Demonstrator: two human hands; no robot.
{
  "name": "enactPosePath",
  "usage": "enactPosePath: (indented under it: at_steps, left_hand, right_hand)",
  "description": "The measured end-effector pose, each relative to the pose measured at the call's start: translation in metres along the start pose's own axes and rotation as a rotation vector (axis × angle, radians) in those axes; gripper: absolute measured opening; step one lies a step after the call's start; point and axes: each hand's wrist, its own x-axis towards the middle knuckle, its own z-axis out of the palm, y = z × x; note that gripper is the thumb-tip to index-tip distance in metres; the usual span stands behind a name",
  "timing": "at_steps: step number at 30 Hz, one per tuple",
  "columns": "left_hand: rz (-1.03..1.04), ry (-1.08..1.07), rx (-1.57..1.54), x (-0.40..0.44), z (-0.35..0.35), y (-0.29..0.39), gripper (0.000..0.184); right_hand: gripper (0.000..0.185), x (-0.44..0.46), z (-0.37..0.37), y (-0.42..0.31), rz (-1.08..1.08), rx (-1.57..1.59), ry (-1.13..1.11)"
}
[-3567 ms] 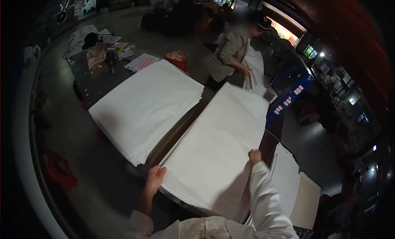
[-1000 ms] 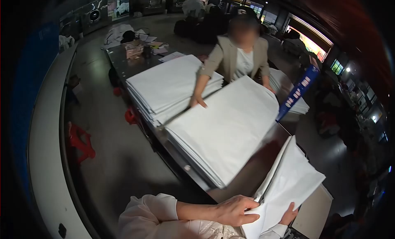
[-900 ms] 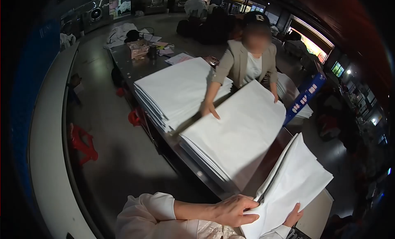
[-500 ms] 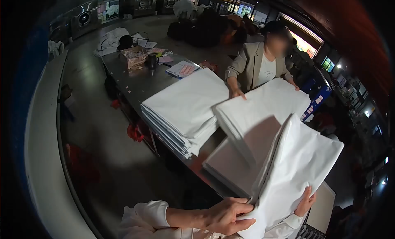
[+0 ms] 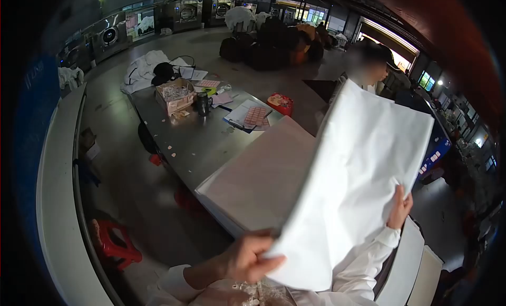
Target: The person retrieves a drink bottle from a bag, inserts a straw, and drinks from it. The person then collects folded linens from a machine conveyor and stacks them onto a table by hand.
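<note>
Clasping white cloth [image 5: 363, 158]: left grip [image 5: 253, 257], right grip [image 5: 400, 208] | shiny table [image 5: 195, 150] bearing clipboard [image 5: 238, 116] | round-doored machine [image 5: 109, 36], dim room's edge

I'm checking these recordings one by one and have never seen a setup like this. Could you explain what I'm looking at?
There is no machine here: a person works with two bare hands. Every picture comes from one camera worn on that person's head, looking forward and down, so the hands appear from below.

The left hand grips the near lower corner of a folded white bundle, apparently cloth; the right hand holds its right edge. Behind the bundle, partly hidden, is another person.

On the dark table lie a shaded stack of similar pieces, a clipboard, a dark mug and an open box.
</note>
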Motion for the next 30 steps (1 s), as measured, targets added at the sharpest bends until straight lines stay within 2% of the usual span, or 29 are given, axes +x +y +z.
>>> enactPosePath:
  at_steps: [1, 2, 3, 5, 6, 7, 8, 9, 10, 13, 14, 17, 20, 23, 24, 25, 27, 29, 30]
  left_hand:
    - [-0.042, 0.006, 0.08, 0.004, -0.03, -0.022, 0.015]
    - [-0.173, 0.118, 0.031, 0.001, -0.054, -0.057, 0.016]
    - [-0.249, 0.251, -0.048, 0.004, -0.078, -0.082, 0.014]
    - [-0.341, 0.437, -0.036, 0.005, -0.127, -0.142, 0.016]
    - [-0.443, 0.551, 0.136, -0.005, -0.149, -0.184, 0.02]
    - [-0.546, 0.485, 0.294, -0.022, -0.173, -0.23, 0.023]
    - [-0.569, 0.474, 0.224, -0.022, -0.174, -0.228, 0.025]
    - [-0.592, 0.46, 0.153, -0.02, -0.179, -0.226, 0.027]
    - [-0.502, 0.416, 0.258, -0.021, -0.187, -0.247, 0.032]
    - [-0.599, 0.238, 0.228, -0.003, -0.202, -0.24, 0.035]
    - [-0.78, 0.213, 0.03, 0.013, -0.204, -0.218, 0.035]
    - [-0.367, 0.184, 0.055, 0.038, -0.201, -0.21, 0.033]
    - [-0.138, 0.141, 0.255, 0.054, -0.22, -0.167, 0.031]
    - [-0.236, 0.148, 0.222, 0.019, -0.251, -0.197, 0.031]
    - [-0.269, 0.179, 0.231, 0.001, -0.257, -0.216, 0.031]
    - [-0.302, 0.207, 0.239, -0.014, -0.259, -0.234, 0.031]
    - [-0.322, 0.214, 0.22, -0.02, -0.259, -0.245, 0.03]
    - [-0.396, 0.19, 0.171, -0.021, -0.259, -0.257, 0.03]
    - [-0.431, 0.213, 0.102, -0.023, -0.258, -0.259, 0.03]
  right_hand:
    - [0.03, 0.009, 0.025, 0.014, 0.035, -0.009, -0.054]
    - [0.032, 0.015, 0.052, 0.033, 0.11, -0.024, -0.072]
    - [0.041, 0.02, 0.083, 0.074, 0.084, -0.626, 0.142]
    - [0.064, 0.007, 0.122, 0.143, 0.479, -0.721, -0.324]
    - [0.067, -0.027, 0.132, 0.208, 0.387, -0.952, -0.414]
    - [0.071, -0.062, 0.143, 0.271, 0.281, -1.183, -0.488]
    - [0.075, -0.106, 0.167, 0.273, 0.293, -1.024, -0.251]
    - [0.074, -0.108, 0.144, 0.257, 0.502, -0.633, -0.468]
    - [0.066, -0.123, 0.13, 0.288, 0.471, -0.611, -0.276]
    - [0.058, -0.143, 0.099, 0.275, 0.503, -0.736, -0.319]
    - [0.05, -0.146, 0.109, 0.23, 0.405, -0.771, -0.352]
    - [0.032, -0.149, 0.141, 0.142, 0.35, -0.865, -0.265]
    - [0.038, -0.135, 0.154, 0.109, 0.333, -0.754, -0.248]
    - [0.041, -0.159, 0.151, 0.137, 0.3, -0.731, -0.179]
    - [0.048, -0.17, 0.143, 0.156, 0.384, -0.949, -0.276]
    - [0.051, -0.181, 0.177, 0.112, 0.545, -1.108, -0.344]
    - [0.038, -0.212, 0.162, 0.151, 0.401, -1.005, -0.166]
    - [0.045, -0.223, 0.166, 0.15, 0.273, -1.068, -0.073]
    - [0.049, -0.219, 0.163, 0.126, 0.545, -0.923, -0.2]
